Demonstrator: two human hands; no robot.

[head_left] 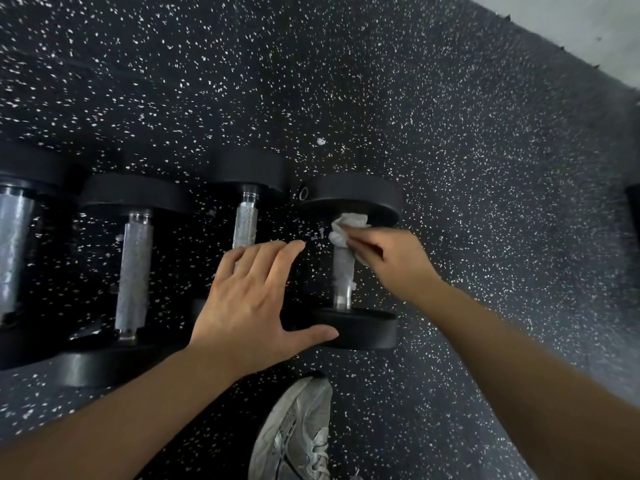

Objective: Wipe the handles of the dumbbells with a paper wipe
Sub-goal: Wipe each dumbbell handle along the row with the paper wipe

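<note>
Black speckled rubber floor (450,133); four dumbbells (349,258) lie across nine to three o'clock. Right hand (394,261) pinches the paper wipe (343,230) against the rightmost handle (343,268); left hand (256,299) spread flat, empty.

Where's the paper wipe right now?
The paper wipe is in the right hand, pressed on the far end of the rightmost dumbbell's handle.

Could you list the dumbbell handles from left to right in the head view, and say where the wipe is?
Far-left handle → second handle → third handle, partly behind the left hand → fourth handle, where the right hand presses the wipe.
</note>
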